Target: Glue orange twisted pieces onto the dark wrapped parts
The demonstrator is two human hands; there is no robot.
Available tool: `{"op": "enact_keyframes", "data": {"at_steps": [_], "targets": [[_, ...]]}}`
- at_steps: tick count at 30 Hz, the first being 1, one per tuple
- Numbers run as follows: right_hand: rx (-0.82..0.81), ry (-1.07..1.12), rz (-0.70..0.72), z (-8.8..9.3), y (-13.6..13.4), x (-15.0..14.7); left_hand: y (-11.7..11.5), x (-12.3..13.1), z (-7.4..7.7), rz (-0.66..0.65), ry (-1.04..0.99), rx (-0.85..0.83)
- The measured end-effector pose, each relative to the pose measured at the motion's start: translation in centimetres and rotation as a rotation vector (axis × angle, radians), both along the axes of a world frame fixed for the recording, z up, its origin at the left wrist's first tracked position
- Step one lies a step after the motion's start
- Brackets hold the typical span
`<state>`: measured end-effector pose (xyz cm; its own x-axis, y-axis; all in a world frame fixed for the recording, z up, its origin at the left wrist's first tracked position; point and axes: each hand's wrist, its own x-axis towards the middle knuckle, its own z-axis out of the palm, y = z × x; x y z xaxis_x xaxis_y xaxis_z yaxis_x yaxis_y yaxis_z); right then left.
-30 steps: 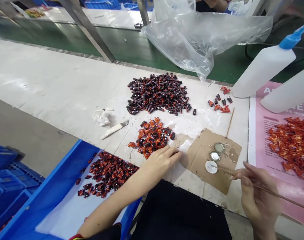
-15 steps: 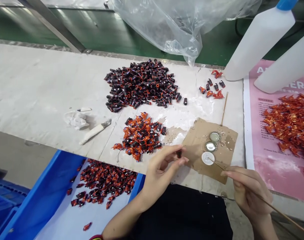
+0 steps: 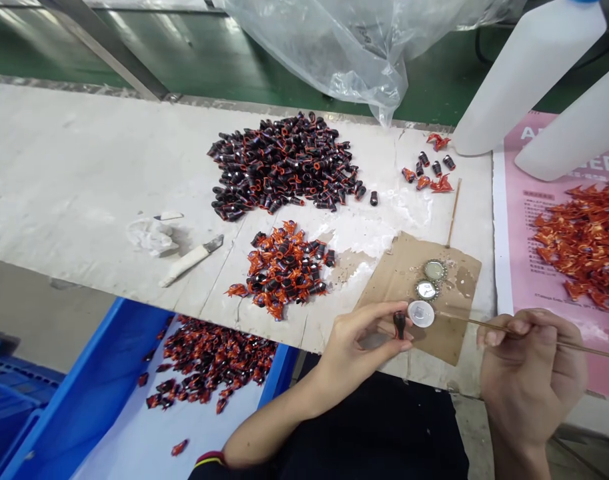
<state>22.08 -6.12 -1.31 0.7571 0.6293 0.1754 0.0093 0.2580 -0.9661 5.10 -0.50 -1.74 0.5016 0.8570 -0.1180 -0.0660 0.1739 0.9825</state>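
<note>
Between thumb and fingertips, my left hand (image 3: 357,340) pinches a small black part (image 3: 399,324) with an orange edge, above the cardboard piece (image 3: 381,277). My right hand (image 3: 534,370) grips a thin wooden stick (image 3: 489,325), which points left, its tip close to a small white round cap (image 3: 421,314). Two metal bottle caps (image 3: 427,289) lie just beyond the white cap on the cardboard. Left of the hands sits a small heap of orange-and-black pieces (image 3: 284,270).
A large pile of black parts (image 3: 289,163) lies behind. Orange parts (image 3: 584,240) cover a pink sheet on the right, near white bottles (image 3: 531,77). A blue bin (image 3: 84,393) stands lower left. A knife-like tool (image 3: 191,261) and another stick (image 3: 454,213) rest on the table.
My left hand has moved right with the black part, to beside the white cap. My right hand has turned and shifted right, and the stick's tip has left the cap.
</note>
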Motion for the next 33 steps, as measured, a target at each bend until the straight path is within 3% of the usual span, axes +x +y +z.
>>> {"op": "enact_keyframes", "data": {"at_steps": [4,9,33], "targets": [[0.047,-0.046,0.062,0.2,0.4,-0.9,-0.1,0.2,-0.4,-0.014,-0.017,-0.038],[0.061,-0.047,0.204,-0.5,0.2,-1.5,-0.2,0.1,-0.9,-0.044,0.016,0.027],[-0.002,-0.042,0.267,-1.0,-0.3,-1.6,0.1,0.0,-1.0,-0.042,0.038,0.085]]}}
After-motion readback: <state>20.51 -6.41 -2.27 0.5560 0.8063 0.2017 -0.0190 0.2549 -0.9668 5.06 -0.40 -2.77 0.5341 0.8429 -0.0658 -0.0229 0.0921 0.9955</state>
